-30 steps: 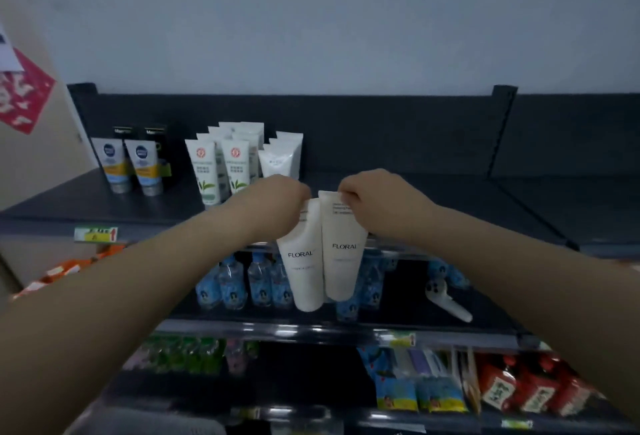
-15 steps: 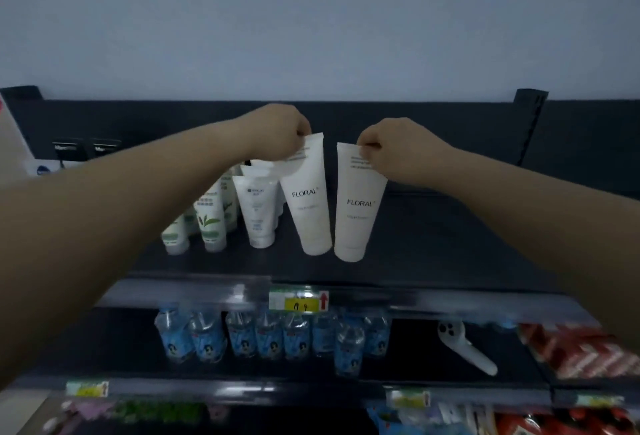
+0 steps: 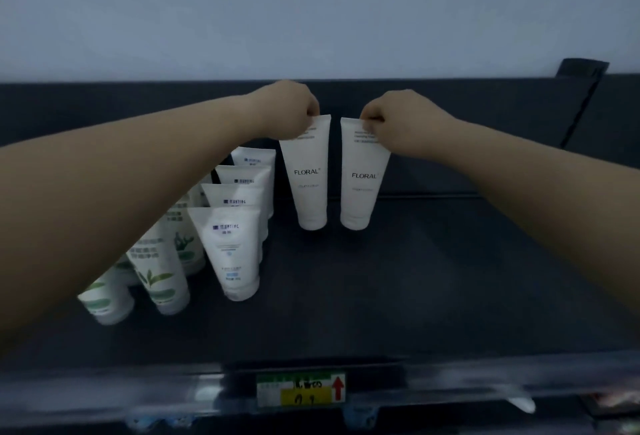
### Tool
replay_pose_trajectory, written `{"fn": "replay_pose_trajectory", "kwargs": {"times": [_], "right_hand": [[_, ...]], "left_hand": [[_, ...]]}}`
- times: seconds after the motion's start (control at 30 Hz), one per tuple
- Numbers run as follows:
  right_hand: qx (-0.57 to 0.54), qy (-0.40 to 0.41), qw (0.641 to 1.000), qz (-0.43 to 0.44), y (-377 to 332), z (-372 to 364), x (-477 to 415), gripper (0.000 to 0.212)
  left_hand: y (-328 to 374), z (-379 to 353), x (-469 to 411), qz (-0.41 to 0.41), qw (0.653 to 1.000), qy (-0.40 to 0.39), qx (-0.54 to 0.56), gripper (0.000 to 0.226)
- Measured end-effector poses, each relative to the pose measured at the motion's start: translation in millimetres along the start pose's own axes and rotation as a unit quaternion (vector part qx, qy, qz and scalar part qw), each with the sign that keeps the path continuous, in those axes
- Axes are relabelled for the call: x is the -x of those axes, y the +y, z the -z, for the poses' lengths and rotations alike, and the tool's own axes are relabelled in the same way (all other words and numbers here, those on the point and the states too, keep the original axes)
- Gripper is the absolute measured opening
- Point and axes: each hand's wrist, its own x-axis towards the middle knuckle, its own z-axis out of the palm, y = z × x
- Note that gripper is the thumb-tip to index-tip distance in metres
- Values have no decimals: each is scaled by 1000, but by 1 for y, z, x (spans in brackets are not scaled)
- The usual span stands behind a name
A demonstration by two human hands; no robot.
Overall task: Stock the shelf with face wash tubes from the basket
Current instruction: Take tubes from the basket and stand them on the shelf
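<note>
Dark shelf (image 3: 415, 278), front edge carrying a yellow-green price label (image 3: 300, 389) with a red arrow. Up and left of the label: green-leaf tubes (image 3: 157, 272), caps down, partly hidden by the left forearm. Nearer the label's line: a row of white blue-print tubes (image 3: 232, 251), four deep, running to the back panel and bounding the free space on the left. Above the label, at the rear: the left hand (image 3: 287, 110) pinches the crimp of the left FLORAL tube (image 3: 308, 175). Just beside it, a narrow gap apart, is the right FLORAL tube (image 3: 360, 178), pinched at its crimp by the right hand (image 3: 398, 123). Both are cap down; contact with the board cannot be told. Up and right of the label: bare board as far as a black divider (image 3: 581, 102). One second ago both tubes hung in front of and below this edge; they now sit behind it, deeper than half a second ago.
</note>
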Motion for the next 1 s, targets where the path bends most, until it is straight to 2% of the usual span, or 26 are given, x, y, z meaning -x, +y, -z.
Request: {"fn": "replay_pose_trajectory", "kwargs": {"times": [0.4, 1.0], "right_hand": [[2, -27, 999, 23, 16, -25, -38, 28], [-1, -44, 999, 22, 23, -36, -54, 28]], "left_hand": [[-15, -23, -35, 20, 999, -24, -12, 33], [-16, -31, -42, 20, 999, -14, -34, 31]]}}
